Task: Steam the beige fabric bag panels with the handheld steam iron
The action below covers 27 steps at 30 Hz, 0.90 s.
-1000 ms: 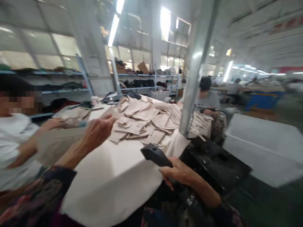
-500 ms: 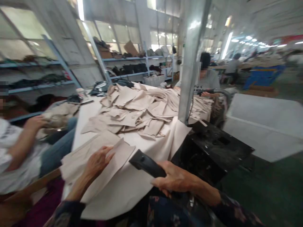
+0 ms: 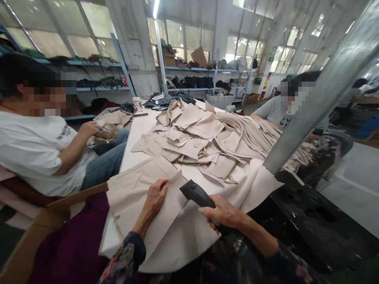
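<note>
The left hand (image 3: 155, 196) is lying with fingers spread flat on a beige fabric panel (image 3: 139, 189), just beside the black handheld tool (image 3: 197, 194) the right hand (image 3: 224, 213) is gripping.

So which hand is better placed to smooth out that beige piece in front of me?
Left, probably. The left hand already rests flat on the beige fabric piece, while the right hand is closed around the black tool beside it.

Fabric piece (image 3: 139, 189) — before pile (image 3: 204, 134)
</note>
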### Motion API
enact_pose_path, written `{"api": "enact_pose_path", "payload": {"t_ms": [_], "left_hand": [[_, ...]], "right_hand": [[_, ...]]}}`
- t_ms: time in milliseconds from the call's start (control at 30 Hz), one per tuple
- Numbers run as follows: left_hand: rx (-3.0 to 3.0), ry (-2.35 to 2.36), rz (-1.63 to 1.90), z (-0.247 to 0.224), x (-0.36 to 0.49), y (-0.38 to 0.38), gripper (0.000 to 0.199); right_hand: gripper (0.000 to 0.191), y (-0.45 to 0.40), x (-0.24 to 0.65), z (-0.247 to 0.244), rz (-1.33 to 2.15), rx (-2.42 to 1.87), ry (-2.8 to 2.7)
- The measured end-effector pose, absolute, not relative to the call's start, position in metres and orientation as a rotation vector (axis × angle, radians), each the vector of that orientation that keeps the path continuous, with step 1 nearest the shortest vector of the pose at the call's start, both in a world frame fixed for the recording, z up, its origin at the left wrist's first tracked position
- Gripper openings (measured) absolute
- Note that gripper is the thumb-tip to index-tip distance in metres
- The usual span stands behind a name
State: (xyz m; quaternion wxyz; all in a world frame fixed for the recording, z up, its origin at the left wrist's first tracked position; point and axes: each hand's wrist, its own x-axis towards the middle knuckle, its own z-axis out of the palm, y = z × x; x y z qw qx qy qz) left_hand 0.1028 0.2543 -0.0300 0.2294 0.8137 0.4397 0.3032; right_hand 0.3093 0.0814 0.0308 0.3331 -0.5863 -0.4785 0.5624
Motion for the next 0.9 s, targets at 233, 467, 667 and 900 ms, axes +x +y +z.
{"api": "enact_pose_path", "payload": {"t_ms": [233, 467, 667, 900], "left_hand": [[2.354, 1.213, 0.864, -0.035, 0.104, 0.255, 0.024], [2.926, 1.402, 0.617, -0.033, 0.113, 0.229, 0.024], [3.143, 1.183, 0.521, -0.038, 0.116, 0.223, 0.025], [3.039, 1.215, 0.615, -0.046, 0.114, 0.208, 0.031]], "right_hand": [[0.022, 0.147, 0.29, 0.019, 1.454, -1.578, -1.297], [0.028, 0.148, 0.315, 0.049, 1.244, -1.667, -1.283], [0.032, 0.126, 0.326, 0.082, 1.331, -1.748, -1.399], [0.028, 0.149, 0.296, 0.087, 1.437, -1.831, -1.504]]}}
